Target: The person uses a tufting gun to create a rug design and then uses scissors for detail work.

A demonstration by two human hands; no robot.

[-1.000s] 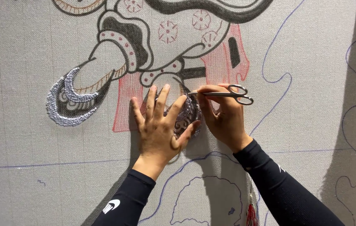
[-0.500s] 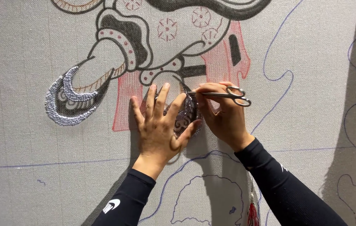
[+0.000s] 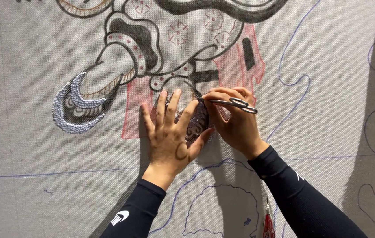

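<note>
Your left hand (image 3: 169,134) lies flat with fingers spread, pinning the soft, yielding canvas (image 3: 42,176) beside the dark tufted patch (image 3: 197,124). Your right hand (image 3: 236,123) is closed around light, stiff steel scissors (image 3: 236,103); hold them by the loops, since the tips could snag the weave.

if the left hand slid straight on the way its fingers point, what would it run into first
Probably the pale, black-outlined rounded shape drawn on the grey canvas, just above the left hand's fingertips. It is flat artwork, so nothing solid blocks it. The metal scissors in the right hand lie off to the side.
</note>
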